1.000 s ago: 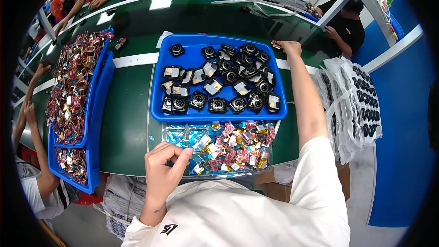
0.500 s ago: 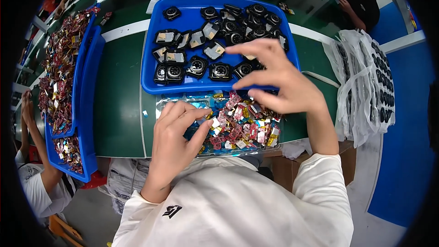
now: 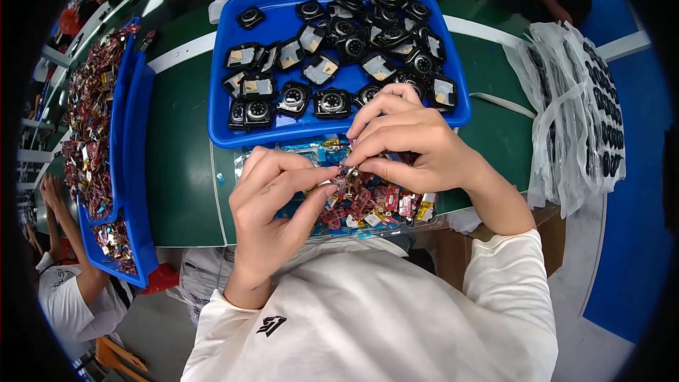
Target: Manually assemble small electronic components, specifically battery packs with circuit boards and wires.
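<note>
My left hand [image 3: 272, 201] and my right hand [image 3: 417, 148] meet fingertip to fingertip over a clear plastic tray [image 3: 240, 164]. Between their pinched thumbs and forefingers is a small electronic part [image 3: 348, 169], mostly covered by the fingers. Under them the tray holds a heap of small red circuit boards [image 3: 361, 201] with yellow, white and blue bits. Just beyond lies a blue tray [image 3: 283, 136] of black watch-shaped casings [image 3: 331, 103], some with round backs up, others showing a pale inner face.
On the left, stacked blue trays [image 3: 127, 141] hold more small red boards [image 3: 92, 127]. White plastic-wrapped sheets of black parts [image 3: 566, 113] stand at the right. A white strap [image 3: 502, 102] lies on the green table [image 3: 180, 170]. Other people work at the left and far side.
My right hand has come down and left from above the blue tray, its spread fingers now pinched. My left fingertips have met it over the boards. The view has shifted slightly.
</note>
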`<state>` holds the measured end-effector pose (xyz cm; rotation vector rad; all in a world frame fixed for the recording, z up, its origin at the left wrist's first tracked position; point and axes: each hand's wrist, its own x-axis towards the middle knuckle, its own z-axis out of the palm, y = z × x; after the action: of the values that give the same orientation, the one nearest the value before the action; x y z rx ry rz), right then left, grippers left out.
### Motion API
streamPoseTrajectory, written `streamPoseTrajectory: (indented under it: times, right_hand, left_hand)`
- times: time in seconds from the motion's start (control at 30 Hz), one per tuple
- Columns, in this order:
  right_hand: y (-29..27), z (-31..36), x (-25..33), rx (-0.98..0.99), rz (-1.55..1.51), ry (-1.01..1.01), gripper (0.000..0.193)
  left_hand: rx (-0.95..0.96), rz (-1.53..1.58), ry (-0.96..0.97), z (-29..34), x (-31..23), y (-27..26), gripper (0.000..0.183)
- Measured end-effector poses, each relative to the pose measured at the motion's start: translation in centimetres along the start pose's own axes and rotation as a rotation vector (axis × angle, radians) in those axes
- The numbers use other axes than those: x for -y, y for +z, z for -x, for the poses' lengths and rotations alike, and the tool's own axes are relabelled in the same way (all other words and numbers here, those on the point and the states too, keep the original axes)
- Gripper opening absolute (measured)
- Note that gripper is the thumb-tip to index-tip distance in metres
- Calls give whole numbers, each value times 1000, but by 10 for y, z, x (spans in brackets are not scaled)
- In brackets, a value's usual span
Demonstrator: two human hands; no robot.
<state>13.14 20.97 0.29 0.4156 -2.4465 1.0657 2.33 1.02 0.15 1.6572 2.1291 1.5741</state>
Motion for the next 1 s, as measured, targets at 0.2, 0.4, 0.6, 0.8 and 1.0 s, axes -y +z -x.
streamPoseTrajectory:
  times: [0.2,0.4,0.6,0.8,1.0]
  right_hand:
    - [4,3,-2,-11,-68,3,17]
    - [5,1,1,-23,-87,12,20]
    - [19,6,0,-153,-99,-4,22]
    - [17,3,10,-103,-205,108,24]
    - [7,0,7,-37,-230,256,21]
  left_hand:
    - [29,-71,74,-2,2,1,19]
    - [65,-65,75,-4,6,0,15]
    - [99,-63,-104,2,2,-1,14]
    - [58,95,-207,1,2,5,20]
    - [-46,471,-491,12,4,3,13]
